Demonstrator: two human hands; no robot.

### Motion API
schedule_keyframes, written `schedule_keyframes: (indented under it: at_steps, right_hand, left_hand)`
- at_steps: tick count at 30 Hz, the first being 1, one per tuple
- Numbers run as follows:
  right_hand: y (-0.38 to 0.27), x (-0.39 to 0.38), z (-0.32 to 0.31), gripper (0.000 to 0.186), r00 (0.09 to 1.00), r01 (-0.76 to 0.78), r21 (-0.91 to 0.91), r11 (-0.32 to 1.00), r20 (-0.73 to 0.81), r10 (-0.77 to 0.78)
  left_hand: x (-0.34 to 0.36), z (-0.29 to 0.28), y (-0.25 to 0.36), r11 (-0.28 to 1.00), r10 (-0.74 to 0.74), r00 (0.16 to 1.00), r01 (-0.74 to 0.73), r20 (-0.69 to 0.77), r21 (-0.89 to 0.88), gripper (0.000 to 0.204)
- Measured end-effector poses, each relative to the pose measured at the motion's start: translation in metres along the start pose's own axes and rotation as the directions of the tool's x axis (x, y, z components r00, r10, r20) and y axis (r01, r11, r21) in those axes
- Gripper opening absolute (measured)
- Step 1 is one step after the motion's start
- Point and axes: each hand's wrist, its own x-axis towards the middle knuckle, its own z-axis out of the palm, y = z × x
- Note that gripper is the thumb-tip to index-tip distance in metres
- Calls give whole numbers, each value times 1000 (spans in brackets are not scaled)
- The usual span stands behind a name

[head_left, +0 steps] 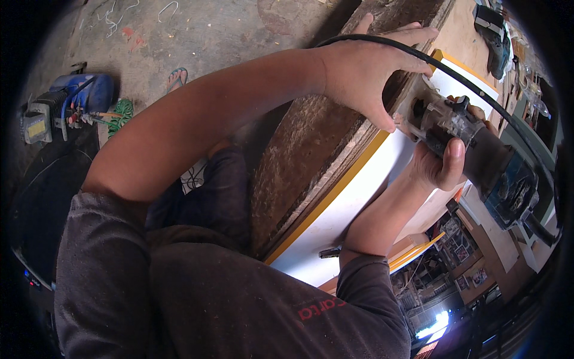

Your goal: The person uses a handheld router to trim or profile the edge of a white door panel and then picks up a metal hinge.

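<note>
My right hand (439, 167) is wrapped round the body of a handheld trim router (493, 164), its thumb along the near side. The dusty router has a clear plastic base (427, 110) and lies tilted over a white panel (353, 206) with yellow edging. My left hand (365, 75) is spread beside that base, thumb and forefinger stretched to its near rim; whether they press on it I cannot tell. A black power cord (454, 75) runs over the back of my left hand to the router. The router's bit is hidden.
A worn wooden bench board (311, 155) runs beside the panel. A dark cordless drill (493, 45) lies at the upper right. On the concrete floor at left stand a blue air compressor (89, 93) and a coiled green hose (121, 115). Shelves with clutter (466, 263) are at lower right.
</note>
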Motion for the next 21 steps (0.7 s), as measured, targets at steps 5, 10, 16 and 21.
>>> schedule_keyframes:
  at_steps: [5,10,16,21]
  right_hand:
    - [-2,7,-30,78,984,-145,-45,988,96,149]
    - [0,0,-5,82,999,-42,18,999,11,42]
    - [-3,-1,3,82,999,-37,60,998,-15,38]
    - [-4,-1,5,80,1000,-24,38,999,-4,24]
  left_hand:
    - [0,2,0,1000,7,1000,-7,3,-23,98]
    - [0,2,0,1000,3,1000,-3,16,-16,99]
    - [-1,4,0,1000,2,1000,-2,-4,0,99]
    - [-2,2,-1,1000,19,1000,-19,-21,6,99]
